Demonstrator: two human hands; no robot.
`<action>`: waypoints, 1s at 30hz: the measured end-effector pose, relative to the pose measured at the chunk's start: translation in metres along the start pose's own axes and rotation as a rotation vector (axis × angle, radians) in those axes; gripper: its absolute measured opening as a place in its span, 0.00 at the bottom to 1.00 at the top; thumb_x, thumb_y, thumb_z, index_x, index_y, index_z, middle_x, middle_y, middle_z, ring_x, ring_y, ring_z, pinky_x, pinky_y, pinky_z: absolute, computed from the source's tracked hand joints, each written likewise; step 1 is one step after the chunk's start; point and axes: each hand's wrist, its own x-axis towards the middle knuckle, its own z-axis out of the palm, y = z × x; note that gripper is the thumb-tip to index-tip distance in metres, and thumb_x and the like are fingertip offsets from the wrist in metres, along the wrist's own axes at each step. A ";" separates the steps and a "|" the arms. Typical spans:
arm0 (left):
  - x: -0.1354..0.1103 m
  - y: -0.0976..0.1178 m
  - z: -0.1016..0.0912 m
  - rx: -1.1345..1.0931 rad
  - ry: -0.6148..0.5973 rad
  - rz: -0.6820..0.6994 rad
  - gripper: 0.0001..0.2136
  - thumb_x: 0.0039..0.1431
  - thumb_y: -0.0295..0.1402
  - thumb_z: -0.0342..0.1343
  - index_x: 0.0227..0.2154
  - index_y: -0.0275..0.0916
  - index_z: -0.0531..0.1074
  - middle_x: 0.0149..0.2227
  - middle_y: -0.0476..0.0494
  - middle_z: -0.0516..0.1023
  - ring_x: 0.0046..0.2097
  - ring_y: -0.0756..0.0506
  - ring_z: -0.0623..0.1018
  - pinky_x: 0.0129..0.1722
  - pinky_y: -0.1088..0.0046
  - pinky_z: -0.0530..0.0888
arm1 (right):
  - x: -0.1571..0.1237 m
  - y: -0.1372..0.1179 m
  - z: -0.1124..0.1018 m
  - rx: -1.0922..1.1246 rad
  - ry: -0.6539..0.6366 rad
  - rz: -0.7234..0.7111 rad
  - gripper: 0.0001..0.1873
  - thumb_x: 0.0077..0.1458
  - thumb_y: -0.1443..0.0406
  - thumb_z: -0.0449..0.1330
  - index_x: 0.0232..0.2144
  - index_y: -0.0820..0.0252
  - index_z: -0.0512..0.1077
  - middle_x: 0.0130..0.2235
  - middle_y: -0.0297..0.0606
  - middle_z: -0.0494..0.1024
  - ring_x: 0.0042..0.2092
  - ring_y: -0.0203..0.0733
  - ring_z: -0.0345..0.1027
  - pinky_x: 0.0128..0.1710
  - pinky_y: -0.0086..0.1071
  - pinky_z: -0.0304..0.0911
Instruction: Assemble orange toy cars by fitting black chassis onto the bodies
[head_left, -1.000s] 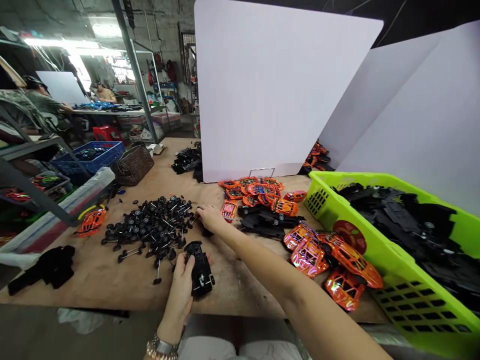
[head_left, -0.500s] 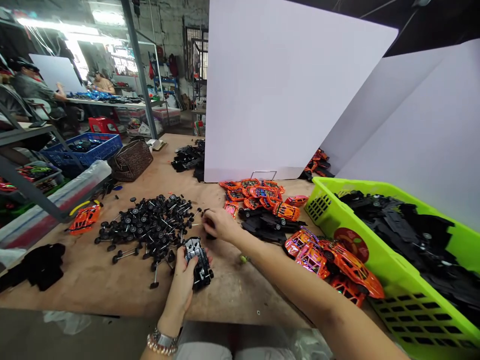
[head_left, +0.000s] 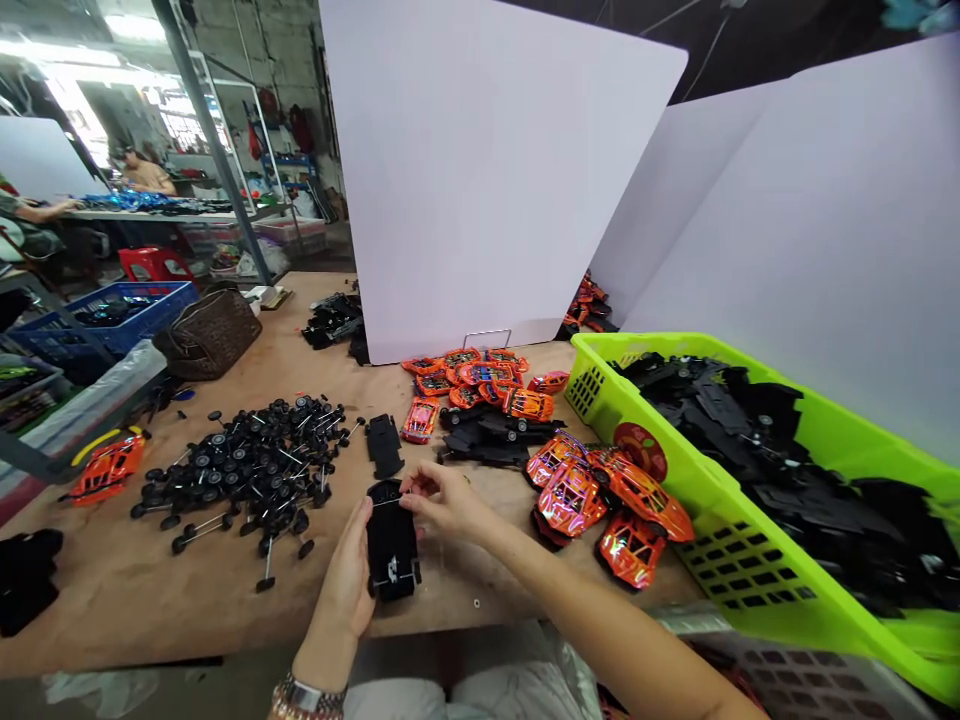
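Left hand [head_left: 341,570] is clamping, fingers wrapped round a black toy-car chassis [head_left: 391,545]; right hand [head_left: 442,502] is working its top edge — fingertips [head_left: 411,490] pinching together; wheel-axle pile [head_left: 240,470] is lying just left.

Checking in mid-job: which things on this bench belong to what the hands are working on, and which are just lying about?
In use:
left hand holding a black toy car chassis
right hand
wheel-and-axle sets
second black chassis

Lying about:
orange car shells
lime-green basket
woven brown bag
blue crate
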 end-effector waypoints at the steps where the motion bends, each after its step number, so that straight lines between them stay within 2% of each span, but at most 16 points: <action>1: -0.003 0.002 0.002 -0.034 -0.061 -0.064 0.17 0.65 0.38 0.51 0.53 0.37 0.72 0.45 0.38 0.83 0.46 0.39 0.82 0.49 0.59 0.77 | -0.002 0.002 -0.001 0.040 0.000 0.030 0.05 0.56 0.67 0.63 0.36 0.60 0.71 0.29 0.29 0.71 0.30 0.33 0.64 0.30 0.25 0.60; 4: -0.009 0.007 0.003 -0.075 -0.089 -0.153 0.19 0.67 0.39 0.48 0.55 0.35 0.70 0.40 0.37 0.84 0.36 0.40 0.84 0.40 0.61 0.80 | 0.007 0.003 -0.014 -0.085 -0.058 -0.005 0.06 0.58 0.65 0.63 0.38 0.60 0.71 0.32 0.31 0.74 0.32 0.34 0.67 0.31 0.25 0.62; 6: -0.009 0.008 0.000 -0.079 -0.068 -0.159 0.20 0.67 0.40 0.48 0.55 0.35 0.69 0.41 0.36 0.84 0.36 0.40 0.84 0.38 0.62 0.80 | 0.029 0.000 -0.031 -0.377 -0.121 -0.028 0.06 0.61 0.64 0.61 0.41 0.57 0.72 0.40 0.35 0.77 0.39 0.36 0.71 0.39 0.26 0.64; 8: -0.008 0.009 -0.004 -0.089 -0.061 -0.143 0.21 0.67 0.42 0.48 0.55 0.34 0.69 0.42 0.34 0.84 0.37 0.40 0.84 0.37 0.61 0.80 | 0.062 -0.003 -0.050 -0.776 -0.160 0.069 0.10 0.63 0.64 0.58 0.47 0.51 0.70 0.51 0.38 0.75 0.51 0.39 0.70 0.50 0.30 0.62; 10: -0.007 0.010 -0.008 -0.112 -0.062 -0.109 0.21 0.67 0.43 0.47 0.55 0.34 0.69 0.42 0.34 0.83 0.37 0.39 0.84 0.38 0.60 0.80 | 0.097 -0.001 -0.061 -0.894 -0.141 0.194 0.14 0.64 0.63 0.56 0.51 0.55 0.68 0.52 0.47 0.75 0.55 0.48 0.69 0.52 0.38 0.62; 12: -0.006 0.010 -0.011 -0.143 -0.056 -0.080 0.22 0.67 0.44 0.46 0.55 0.34 0.70 0.41 0.34 0.84 0.38 0.39 0.84 0.40 0.59 0.80 | 0.125 0.005 -0.060 -0.946 -0.131 0.307 0.20 0.65 0.57 0.53 0.54 0.60 0.65 0.50 0.55 0.77 0.53 0.54 0.71 0.50 0.44 0.64; 15: -0.003 0.011 -0.012 -0.196 -0.033 -0.058 0.22 0.68 0.45 0.44 0.53 0.34 0.71 0.39 0.34 0.84 0.39 0.39 0.84 0.42 0.59 0.79 | 0.146 0.016 -0.043 -0.989 -0.147 0.441 0.30 0.62 0.50 0.53 0.57 0.65 0.62 0.48 0.61 0.77 0.52 0.59 0.72 0.48 0.48 0.65; 19: -0.001 0.013 -0.010 -0.253 -0.028 -0.023 0.21 0.68 0.45 0.44 0.52 0.36 0.71 0.39 0.36 0.84 0.40 0.40 0.83 0.44 0.59 0.79 | 0.150 0.020 -0.024 -0.977 -0.123 0.550 0.33 0.57 0.54 0.58 0.59 0.68 0.59 0.55 0.69 0.70 0.58 0.65 0.66 0.48 0.52 0.64; 22: -0.002 0.015 -0.007 -0.287 -0.023 -0.011 0.22 0.68 0.45 0.42 0.51 0.35 0.72 0.38 0.36 0.83 0.40 0.39 0.83 0.44 0.57 0.79 | 0.152 0.015 -0.029 -0.905 -0.095 0.580 0.33 0.53 0.60 0.62 0.57 0.69 0.60 0.54 0.68 0.71 0.57 0.66 0.67 0.48 0.53 0.64; 24: -0.003 0.017 -0.006 -0.311 -0.005 -0.008 0.22 0.68 0.45 0.41 0.50 0.35 0.73 0.37 0.35 0.83 0.41 0.39 0.83 0.44 0.57 0.79 | 0.150 0.007 -0.039 -0.828 -0.082 0.566 0.31 0.53 0.60 0.62 0.57 0.68 0.61 0.51 0.63 0.75 0.52 0.63 0.71 0.48 0.51 0.65; 26: -0.005 0.020 -0.005 -0.332 0.008 0.012 0.23 0.68 0.46 0.41 0.49 0.35 0.73 0.37 0.36 0.83 0.41 0.39 0.83 0.44 0.57 0.79 | 0.139 -0.005 -0.049 -0.730 -0.077 0.511 0.26 0.58 0.59 0.57 0.56 0.66 0.61 0.47 0.55 0.78 0.46 0.55 0.75 0.46 0.45 0.67; 28: -0.007 0.022 -0.003 -0.351 0.010 0.049 0.23 0.68 0.46 0.40 0.50 0.36 0.73 0.36 0.37 0.83 0.42 0.39 0.83 0.45 0.57 0.78 | 0.117 -0.019 -0.056 -0.627 -0.092 0.425 0.21 0.63 0.59 0.52 0.56 0.61 0.62 0.45 0.45 0.80 0.42 0.45 0.77 0.42 0.36 0.69; 30: -0.008 0.022 0.002 -0.369 0.013 0.085 0.23 0.68 0.47 0.41 0.51 0.38 0.73 0.38 0.38 0.83 0.44 0.39 0.82 0.46 0.57 0.78 | 0.084 -0.034 -0.056 -0.524 -0.125 0.317 0.20 0.64 0.60 0.52 0.57 0.56 0.61 0.46 0.37 0.80 0.40 0.38 0.76 0.39 0.29 0.69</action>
